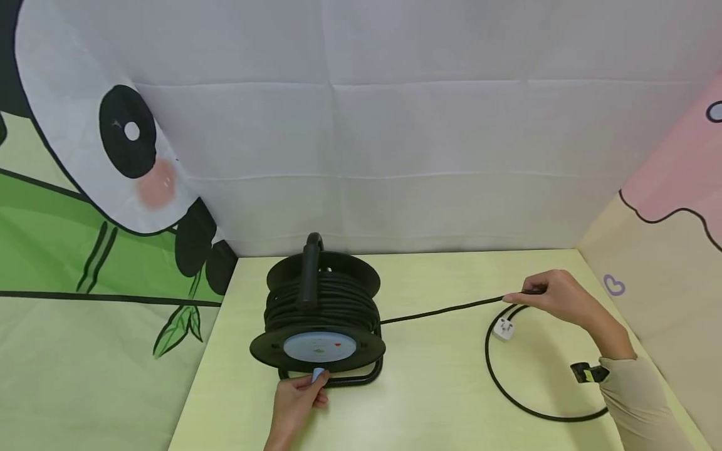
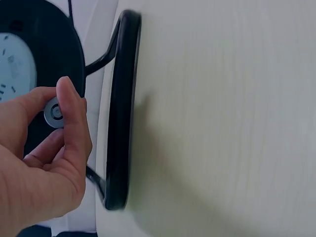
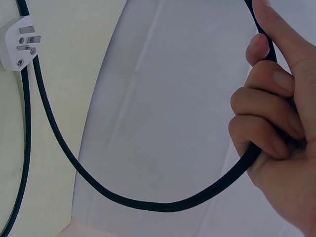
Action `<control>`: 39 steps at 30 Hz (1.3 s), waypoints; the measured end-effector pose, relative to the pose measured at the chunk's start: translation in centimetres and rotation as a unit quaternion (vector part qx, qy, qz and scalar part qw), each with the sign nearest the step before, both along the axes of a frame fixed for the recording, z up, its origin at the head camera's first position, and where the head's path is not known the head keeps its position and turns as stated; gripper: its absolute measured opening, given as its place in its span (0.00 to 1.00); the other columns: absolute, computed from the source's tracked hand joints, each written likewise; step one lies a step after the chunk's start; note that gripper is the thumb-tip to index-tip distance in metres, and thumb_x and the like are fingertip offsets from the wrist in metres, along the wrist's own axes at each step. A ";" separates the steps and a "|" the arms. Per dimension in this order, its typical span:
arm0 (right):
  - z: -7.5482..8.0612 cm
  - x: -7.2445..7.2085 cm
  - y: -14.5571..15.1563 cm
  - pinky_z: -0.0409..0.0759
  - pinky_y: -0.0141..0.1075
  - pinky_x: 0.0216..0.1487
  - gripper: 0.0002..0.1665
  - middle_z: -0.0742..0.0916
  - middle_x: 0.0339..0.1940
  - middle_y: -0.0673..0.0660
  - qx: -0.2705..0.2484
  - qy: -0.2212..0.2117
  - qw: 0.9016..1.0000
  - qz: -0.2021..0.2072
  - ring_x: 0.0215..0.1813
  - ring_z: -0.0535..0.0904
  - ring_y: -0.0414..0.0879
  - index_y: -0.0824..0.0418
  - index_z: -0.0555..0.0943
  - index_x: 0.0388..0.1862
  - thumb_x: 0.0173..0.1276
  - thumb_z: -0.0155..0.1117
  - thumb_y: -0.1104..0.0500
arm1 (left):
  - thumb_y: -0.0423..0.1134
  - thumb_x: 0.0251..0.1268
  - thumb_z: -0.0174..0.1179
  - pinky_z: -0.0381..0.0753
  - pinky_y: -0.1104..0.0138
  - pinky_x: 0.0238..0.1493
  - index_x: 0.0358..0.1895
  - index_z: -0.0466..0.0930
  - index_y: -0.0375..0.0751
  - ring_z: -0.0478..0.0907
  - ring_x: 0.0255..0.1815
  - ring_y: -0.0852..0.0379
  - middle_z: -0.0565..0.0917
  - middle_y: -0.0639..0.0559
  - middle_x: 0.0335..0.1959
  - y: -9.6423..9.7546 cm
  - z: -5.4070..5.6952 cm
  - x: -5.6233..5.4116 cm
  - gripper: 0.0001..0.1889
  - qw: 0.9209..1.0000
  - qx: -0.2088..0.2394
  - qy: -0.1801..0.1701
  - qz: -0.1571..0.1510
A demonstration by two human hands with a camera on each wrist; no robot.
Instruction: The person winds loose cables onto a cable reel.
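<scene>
A black cable reel (image 1: 323,300) stands on its tubular frame at the left of the table, wound with black cable. At the front of its disc, my left hand (image 1: 296,404) pinches a small light-blue knob (image 1: 318,374) between thumb and fingers; the left wrist view shows the knob's round end (image 2: 55,112). Out to the right, my right hand (image 1: 564,300) grips the cable (image 1: 440,311), which runs fairly straight from the reel. In the right wrist view its fingers curl round the cable (image 3: 165,207). A white plug (image 1: 503,329) lies below that hand.
The loose cable end curves in a wide loop (image 1: 510,396) on the pale yellow table (image 1: 434,388). A white cloth (image 1: 429,138) hangs behind the table, with printed cloths at left and right. A dark wrist strap (image 1: 589,373) sits by the right sleeve.
</scene>
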State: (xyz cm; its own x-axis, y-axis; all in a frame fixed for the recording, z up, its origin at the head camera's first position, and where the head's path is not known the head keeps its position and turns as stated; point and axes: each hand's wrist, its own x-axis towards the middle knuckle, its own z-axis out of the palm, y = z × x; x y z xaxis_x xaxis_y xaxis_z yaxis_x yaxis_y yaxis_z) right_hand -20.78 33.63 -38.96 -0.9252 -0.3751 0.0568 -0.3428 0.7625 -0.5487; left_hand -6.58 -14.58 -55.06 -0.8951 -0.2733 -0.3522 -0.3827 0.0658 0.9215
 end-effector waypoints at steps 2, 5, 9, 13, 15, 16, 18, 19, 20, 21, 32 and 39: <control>-0.3 0.0 0.3 0.60 0.30 0.23 0.20 0.71 0.16 0.41 -0.004 0.003 1.000 0.000 0.22 0.62 0.34 0.48 0.78 0.18 0.66 0.77 0.49 | 0.37 0.66 0.70 0.88 0.67 0.25 0.41 0.87 0.20 0.85 0.19 0.57 0.86 0.40 0.22 -0.8 0.3 0.2 0.16 1.000 -0.003 -0.004 0.014; -0.5 0.0 0.6 0.59 0.31 0.22 0.21 0.70 0.15 0.40 -0.004 0.007 1.000 -0.003 0.21 0.61 0.34 0.48 0.77 0.17 0.66 0.77 0.49 | 0.37 0.66 0.70 0.89 0.66 0.26 0.41 0.87 0.21 0.85 0.20 0.56 0.86 0.40 0.23 -1.9 0.9 0.3 0.16 0.999 -0.007 -0.010 0.034; -0.4 0.0 0.8 0.60 0.31 0.23 0.22 0.69 0.15 0.40 -0.001 0.005 1.000 -0.011 0.21 0.61 0.35 0.48 0.77 0.16 0.65 0.77 0.47 | 0.37 0.66 0.70 0.89 0.66 0.26 0.40 0.87 0.21 0.85 0.21 0.55 0.86 0.41 0.23 -2.9 1.6 0.4 0.16 0.998 -0.017 -0.017 0.051; -0.4 -0.1 0.8 0.60 0.31 0.23 0.23 0.69 0.15 0.40 0.002 0.001 1.000 -0.013 0.22 0.62 0.36 0.48 0.77 0.16 0.65 0.77 0.45 | 0.38 0.67 0.70 0.89 0.67 0.27 0.39 0.87 0.21 0.86 0.22 0.54 0.86 0.41 0.24 -3.9 2.4 0.6 0.17 0.997 -0.030 -0.026 0.062; -0.5 -0.1 0.8 0.60 0.31 0.23 0.23 0.69 0.15 0.40 0.001 -0.002 1.000 -0.013 0.21 0.62 0.36 0.48 0.76 0.16 0.65 0.77 0.45 | 0.39 0.67 0.70 0.89 0.67 0.27 0.40 0.87 0.21 0.86 0.23 0.53 0.87 0.41 0.24 -4.3 2.8 0.8 0.17 0.997 -0.033 -0.030 0.066; -0.5 -0.1 0.8 0.60 0.31 0.23 0.23 0.69 0.15 0.40 0.001 -0.004 1.000 -0.013 0.21 0.62 0.36 0.48 0.76 0.16 0.65 0.77 0.45 | 0.40 0.67 0.70 0.89 0.67 0.28 0.40 0.87 0.21 0.86 0.23 0.53 0.87 0.41 0.25 -4.5 3.0 0.8 0.18 0.997 -0.034 -0.031 0.068; -0.5 -0.1 0.9 0.59 0.31 0.22 0.24 0.68 0.15 0.40 0.001 -0.003 1.000 -0.010 0.21 0.61 0.35 0.49 0.75 0.15 0.65 0.77 0.45 | 0.41 0.67 0.71 0.89 0.66 0.28 0.40 0.87 0.22 0.86 0.24 0.53 0.87 0.42 0.25 -4.9 3.5 1.0 0.18 0.996 -0.036 -0.032 0.073; -0.5 0.0 1.0 0.59 0.31 0.22 0.24 0.68 0.14 0.40 0.001 -0.001 1.000 -0.010 0.21 0.61 0.35 0.49 0.75 0.15 0.65 0.77 0.46 | 0.41 0.66 0.71 0.89 0.66 0.29 0.40 0.87 0.22 0.86 0.24 0.53 0.87 0.42 0.25 -5.1 3.7 1.0 0.19 0.996 -0.037 -0.033 0.077; -0.5 0.0 1.1 0.59 0.31 0.22 0.24 0.68 0.14 0.40 0.002 0.003 1.000 -0.009 0.20 0.61 0.35 0.49 0.75 0.15 0.65 0.77 0.46 | 0.41 0.66 0.71 0.89 0.66 0.29 0.40 0.87 0.22 0.86 0.23 0.54 0.87 0.42 0.25 -5.2 4.0 1.1 0.18 0.996 -0.038 -0.031 0.079; -0.5 -0.1 1.2 0.59 0.31 0.22 0.24 0.67 0.14 0.40 0.004 0.009 1.000 -0.006 0.20 0.60 0.35 0.49 0.75 0.15 0.65 0.77 0.46 | 0.41 0.66 0.71 0.89 0.66 0.29 0.40 0.87 0.22 0.86 0.23 0.54 0.87 0.43 0.25 -5.4 4.3 1.1 0.18 0.995 -0.038 -0.029 0.083; -0.8 -0.2 2.0 0.58 0.31 0.22 0.24 0.67 0.14 0.40 0.003 0.017 1.000 -0.026 0.20 0.60 0.35 0.48 0.75 0.15 0.63 0.78 0.46 | 0.50 0.63 0.74 0.90 0.65 0.31 0.43 0.87 0.24 0.86 0.22 0.56 0.85 0.49 0.22 -6.5 8.2 1.5 0.26 0.993 -0.036 -0.016 0.109; -0.9 -0.4 2.0 0.58 0.31 0.21 0.25 0.66 0.14 0.40 0.000 0.016 1.000 -0.025 0.20 0.59 0.35 0.49 0.75 0.15 0.65 0.77 0.47 | 0.49 0.65 0.73 0.89 0.66 0.30 0.44 0.86 0.23 0.85 0.21 0.56 0.85 0.50 0.23 -6.2 9.8 1.5 0.25 0.993 -0.040 -0.008 0.113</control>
State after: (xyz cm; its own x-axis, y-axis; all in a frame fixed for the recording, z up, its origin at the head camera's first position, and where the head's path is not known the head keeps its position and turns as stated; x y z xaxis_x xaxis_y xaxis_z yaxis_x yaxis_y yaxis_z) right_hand -21.13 35.67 -39.89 -0.9407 -0.3281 0.0858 -0.3208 0.7791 -0.5385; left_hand -5.04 -20.81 -45.24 -0.8018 -0.4942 -0.3359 -0.4112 0.0484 0.9103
